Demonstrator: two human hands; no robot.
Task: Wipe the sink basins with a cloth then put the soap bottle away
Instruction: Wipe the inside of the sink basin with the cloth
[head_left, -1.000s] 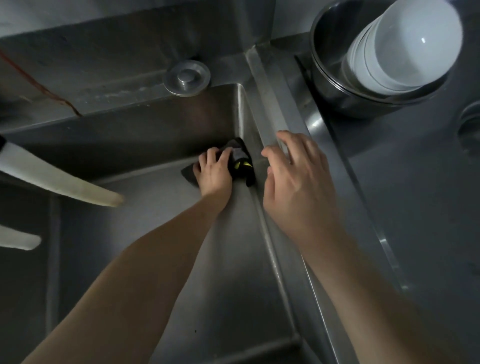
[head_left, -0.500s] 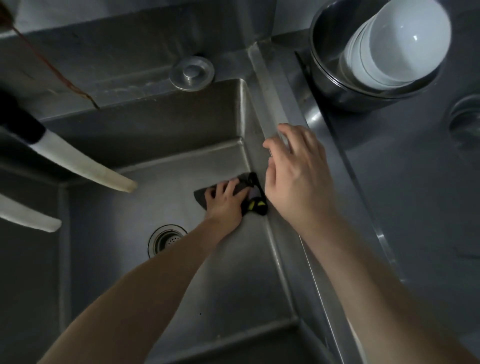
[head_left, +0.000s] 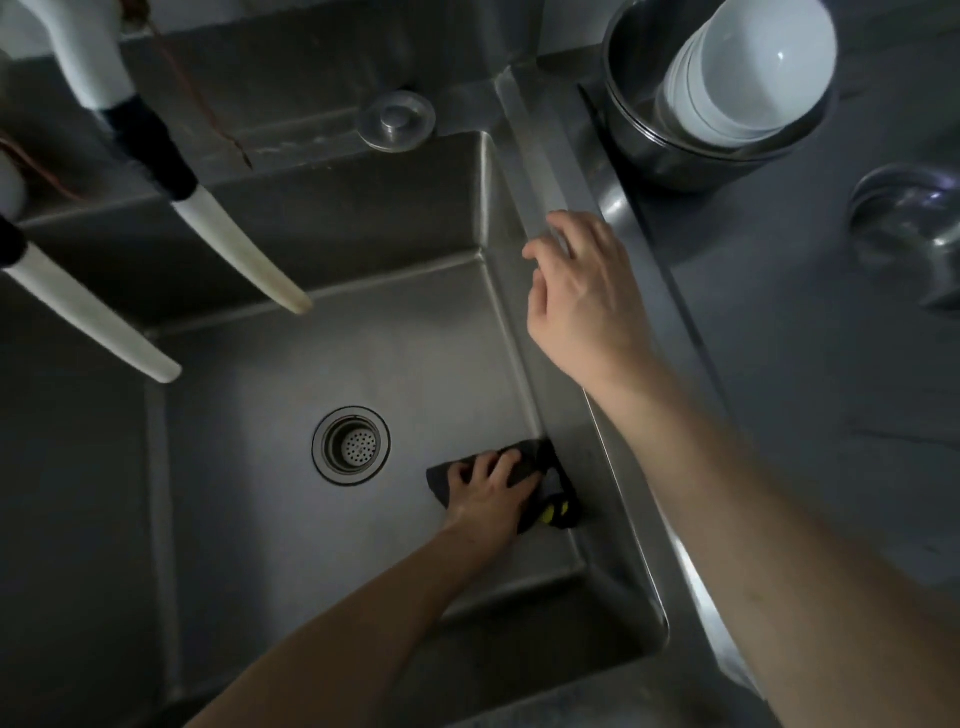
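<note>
Your left hand (head_left: 491, 491) lies flat on the dark cloth (head_left: 524, 475), fingers spread, pressing it to the basin (head_left: 270, 519) floor at the right wall, near-right of the drain (head_left: 351, 445). The cloth has a yellow patch at its right edge and laps against the wall. Your right hand (head_left: 582, 301) holds nothing, fingers loosely bent, fingertips touching the rim (head_left: 545, 171) on the basin's right side. 2 white spouts (head_left: 244, 249) reach over the basin from the left. A round metal plug (head_left: 396, 120) sits on the back ledge. Far right, a steel pot (head_left: 675, 156) on the counter holds stacked white bowls (head_left: 748, 67). Soap bottle: can't tell where it is.
</note>
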